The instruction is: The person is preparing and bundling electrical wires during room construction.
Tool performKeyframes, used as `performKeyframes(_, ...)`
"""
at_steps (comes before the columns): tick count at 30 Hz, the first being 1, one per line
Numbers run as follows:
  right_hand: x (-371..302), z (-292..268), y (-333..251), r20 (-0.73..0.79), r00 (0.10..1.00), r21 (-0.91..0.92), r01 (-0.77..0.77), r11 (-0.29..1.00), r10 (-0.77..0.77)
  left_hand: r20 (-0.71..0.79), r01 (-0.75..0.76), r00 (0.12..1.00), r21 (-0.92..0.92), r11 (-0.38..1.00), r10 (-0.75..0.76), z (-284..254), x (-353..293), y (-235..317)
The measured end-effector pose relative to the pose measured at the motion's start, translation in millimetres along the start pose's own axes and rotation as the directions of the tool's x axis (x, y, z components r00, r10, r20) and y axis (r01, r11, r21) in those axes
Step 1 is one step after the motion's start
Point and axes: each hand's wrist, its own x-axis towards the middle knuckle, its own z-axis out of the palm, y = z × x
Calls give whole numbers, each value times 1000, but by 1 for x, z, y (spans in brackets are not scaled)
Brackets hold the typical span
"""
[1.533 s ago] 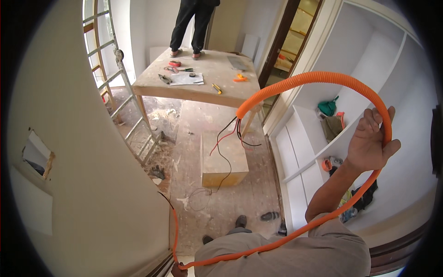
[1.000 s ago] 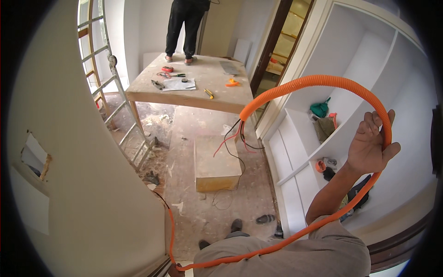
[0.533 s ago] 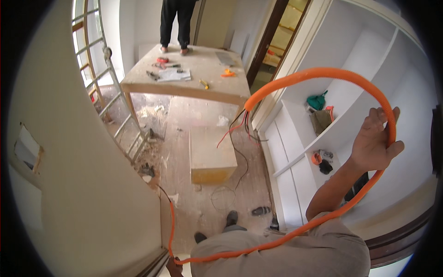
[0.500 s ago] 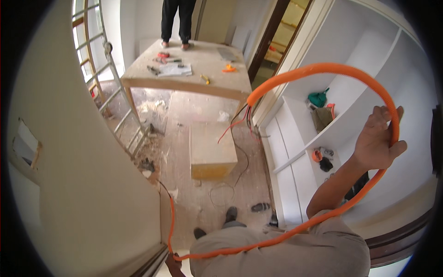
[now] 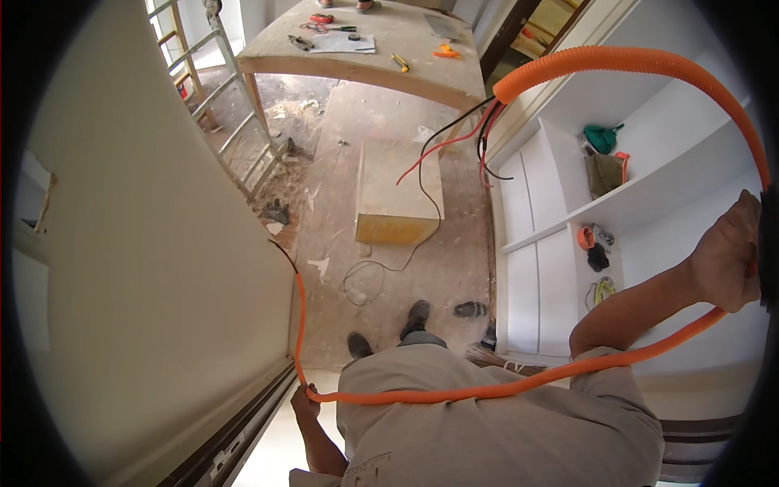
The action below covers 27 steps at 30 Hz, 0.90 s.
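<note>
An orange corrugated conduit (image 5: 487,391) runs across my front and loops up on the right, its ribbed end hanging in the air above the floor. Red and black wires (image 5: 454,140) spill from that end, one black wire trailing down to a loose coil on the floor. My right hand (image 5: 729,253) is closed round the conduit at the far right, partly cut off by the picture's dark rim. Low on the left, my left hand (image 5: 306,401) grips it near its other end, where a short dark wire (image 5: 284,255) sticks out beside the wall.
A box (image 5: 399,183) stands on the dusty floor before me. Behind it, a wooden table (image 5: 389,73) bears tools and paper; a person's feet (image 5: 365,6) are on it. A ladder (image 5: 219,97) leans at left. White shelving (image 5: 560,223) lines the right; shoes (image 5: 470,309) lie nearby.
My right hand has moved right and down with the conduit, and its wired end has swung up and right. My left hand shows higher in the picture. The view has tilted down.
</note>
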Motion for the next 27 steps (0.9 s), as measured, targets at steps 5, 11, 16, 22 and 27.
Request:
performKeyframes(5,15,52,46,-587,578,-445,354,822,-567,-35,-6,999,-62,998,4,-10,5,-2)
performKeyframes(11,10,42,37,-596,564,-458,345,819,-571,-91,3,996,-45,999,-7,15,-21,8)
performKeyframes(16,10,47,43,-603,597,-385,364,848,-530,-91,-29,995,7,1000,30,15,-25,5)
performKeyframes(22,-4,-9,-12,-61,998,103,23,994,-17,-25,42,999,-5,999,-42,10,-14,-5)
performKeyframes(27,-11,-3,-7,-187,981,78,69,995,-53,-52,-26,998,16,1000,27,2,-9,-7)
